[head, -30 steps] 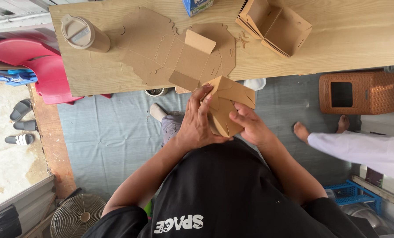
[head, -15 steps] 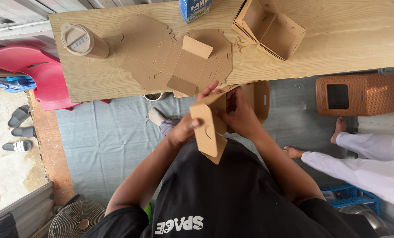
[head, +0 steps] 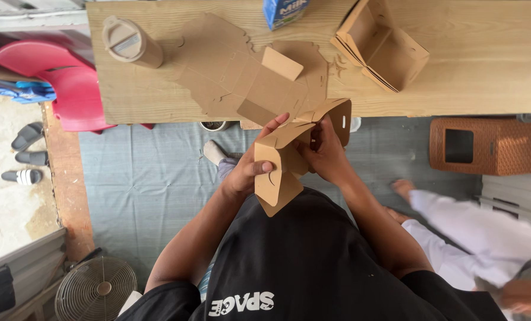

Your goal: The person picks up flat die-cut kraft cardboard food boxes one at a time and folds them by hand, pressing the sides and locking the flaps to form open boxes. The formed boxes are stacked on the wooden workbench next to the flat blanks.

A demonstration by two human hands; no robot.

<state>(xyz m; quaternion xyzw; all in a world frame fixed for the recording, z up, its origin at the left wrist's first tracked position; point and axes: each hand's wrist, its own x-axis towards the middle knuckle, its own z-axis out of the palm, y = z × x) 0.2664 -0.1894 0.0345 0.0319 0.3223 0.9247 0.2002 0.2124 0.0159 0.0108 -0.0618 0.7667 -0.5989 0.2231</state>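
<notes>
I hold a half-folded brown cardboard box [head: 280, 172] in front of my chest, just below the wooden table's near edge [head: 158, 110]. My left hand [head: 247, 169] grips its left wall, thumb across the outside. My right hand [head: 325, 154] is inside the box, fingers pressing on the inner fold, with one flap [head: 339, 116] standing up to the right. Flat brown box blanks [head: 241, 74] lie stacked on the table right above my hands.
A folded open brown box [head: 384, 47] stands at the table's right, a blue carton [head: 283, 10] at the far edge, a lidded brown cup [head: 131, 43] at the left. A person in white [head: 479, 226] sits at my right, near a wicker basket [head: 485, 145]. Red chair [head: 57, 89], fan [head: 96, 288], sandals [head: 24, 154].
The box has been turned and opened out: it was closed up against my hands, now its left wall faces me and a flap stands up at the right. My right hand has gone inside.
</notes>
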